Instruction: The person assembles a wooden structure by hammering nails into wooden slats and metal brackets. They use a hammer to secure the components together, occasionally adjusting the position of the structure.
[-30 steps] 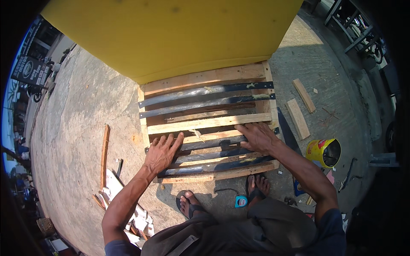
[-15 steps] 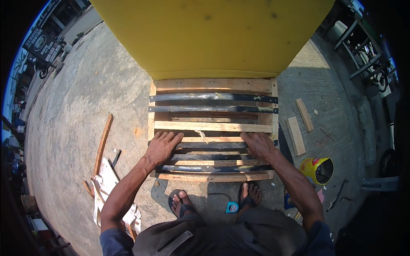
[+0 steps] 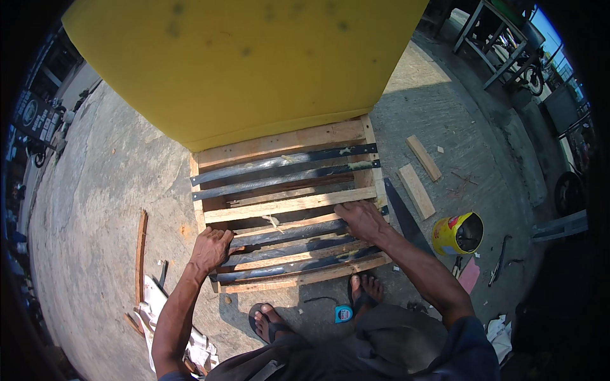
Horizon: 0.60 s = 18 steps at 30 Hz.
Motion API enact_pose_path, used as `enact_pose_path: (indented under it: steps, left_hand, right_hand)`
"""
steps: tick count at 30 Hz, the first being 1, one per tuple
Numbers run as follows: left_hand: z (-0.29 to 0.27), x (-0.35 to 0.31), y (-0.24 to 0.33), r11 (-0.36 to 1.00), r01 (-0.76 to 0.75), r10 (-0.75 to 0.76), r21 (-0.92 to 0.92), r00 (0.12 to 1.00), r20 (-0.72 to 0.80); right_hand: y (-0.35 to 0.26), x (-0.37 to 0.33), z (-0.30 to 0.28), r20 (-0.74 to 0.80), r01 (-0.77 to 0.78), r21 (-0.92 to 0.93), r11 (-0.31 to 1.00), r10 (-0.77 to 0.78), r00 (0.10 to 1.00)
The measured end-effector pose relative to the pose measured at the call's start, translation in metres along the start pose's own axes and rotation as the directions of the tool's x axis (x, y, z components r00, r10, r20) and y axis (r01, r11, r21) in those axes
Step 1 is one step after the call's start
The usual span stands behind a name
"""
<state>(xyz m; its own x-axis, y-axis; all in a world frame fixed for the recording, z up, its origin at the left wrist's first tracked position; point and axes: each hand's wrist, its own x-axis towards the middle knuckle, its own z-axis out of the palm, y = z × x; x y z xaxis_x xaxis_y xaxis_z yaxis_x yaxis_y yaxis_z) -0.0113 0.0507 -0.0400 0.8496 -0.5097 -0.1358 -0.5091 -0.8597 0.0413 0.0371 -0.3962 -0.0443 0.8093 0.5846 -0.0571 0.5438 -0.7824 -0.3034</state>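
A wooden seat frame (image 3: 289, 203) stands in front of me, with black straps (image 3: 286, 166) stretched across it and nailed at the side rails. A tall yellow foam-covered panel (image 3: 254, 70) rises from its far end. My left hand (image 3: 211, 249) is closed over the left side rail, beside the strap ends. On the right, my right hand (image 3: 362, 219) has its fingers curled over the frame near the right rail, beside a cross slat. The undersides of both grips are hidden. A pale shred (image 3: 273, 221) lies on the slats between my hands.
Two wood offcuts (image 3: 416, 190), a handsaw blade (image 3: 403, 219) and a yellow can (image 3: 457, 233) lie to the right. By my feet is a blue tape measure (image 3: 343, 313). Left are a wooden stick (image 3: 141, 254) and white cloth-like scraps (image 3: 152, 298). A table frame (image 3: 489, 44) stands far right.
The frame with its yellow panel now appears turned counterclockwise and shifted left, as the whole view has swung. My left hand has moved to the outer side rail; the right still grips the frame.
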Motion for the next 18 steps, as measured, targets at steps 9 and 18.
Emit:
enact_pose_path:
  steps: [9,18]
  left_hand:
    - [0.0014,0.0035,0.0008,0.998,-0.056,0.053,-0.019,0.993,-0.107]
    - [-0.0011,0.0038,0.0063,0.999,0.03,-0.031,-0.016,0.998,-0.049]
  right_hand:
    - [-0.0061,-0.007,0.0077,-0.121,-0.073,-0.005,0.997,0.072,0.99]
    - [-0.0062,-0.0064,0.004,-0.086,-0.112,0.047,0.993,0.115,0.99]
